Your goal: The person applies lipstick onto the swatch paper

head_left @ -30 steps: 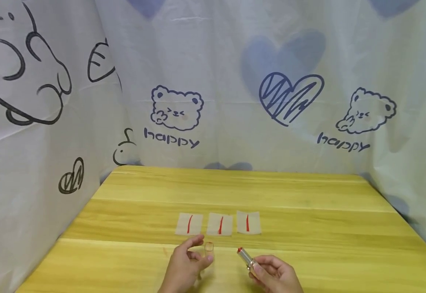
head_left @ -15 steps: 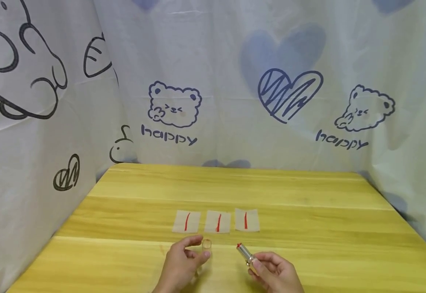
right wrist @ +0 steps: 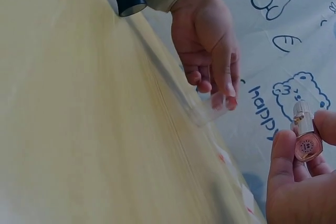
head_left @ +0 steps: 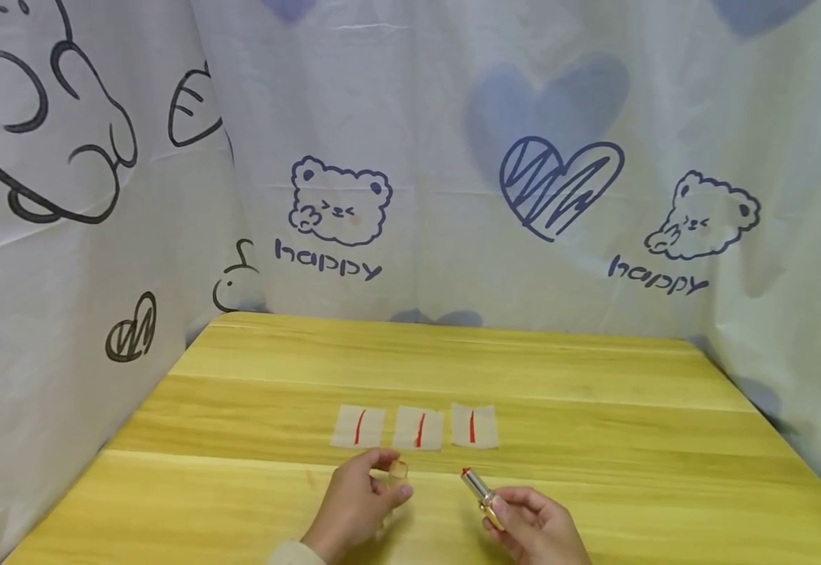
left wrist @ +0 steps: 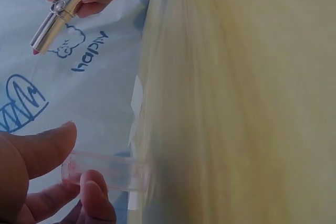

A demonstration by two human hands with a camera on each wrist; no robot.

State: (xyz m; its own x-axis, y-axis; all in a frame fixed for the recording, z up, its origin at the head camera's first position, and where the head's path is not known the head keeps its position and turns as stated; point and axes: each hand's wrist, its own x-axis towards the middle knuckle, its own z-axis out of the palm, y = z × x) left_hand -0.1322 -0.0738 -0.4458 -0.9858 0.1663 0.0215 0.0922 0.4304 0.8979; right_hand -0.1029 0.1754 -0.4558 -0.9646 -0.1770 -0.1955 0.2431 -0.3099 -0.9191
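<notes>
My right hand [head_left: 534, 526] grips a lipstick [head_left: 479, 486] by its gold base, between thumb and fingers. Its silver tube tilts up to the left, with a red tip [head_left: 465, 471] exposed. The left wrist view shows the same lipstick [left wrist: 56, 17] in gold and silver, tip outward. To the left, the left hand [head_left: 357, 498] has thumb and fingers around a clear cap [head_left: 398, 471]. In the left wrist view this transparent cap [left wrist: 118, 171] extends from the fingers toward the tabletop. Fingertips touch the cap [right wrist: 210, 111] in the right wrist view.
Three small pale paper pieces lie in a row beyond the hands: left paper [head_left: 345, 426], middle paper [head_left: 406, 428] and right paper [head_left: 461, 426]. Each bears one red stroke. The wooden table [head_left: 594, 384] meets a printed curtain [head_left: 446, 235] at the back and sides.
The left index finger has come in closer around the clear cap. My right hand with the lipstick has shifted slightly to the right. The paper pieces lie as before; the head view has moved a little.
</notes>
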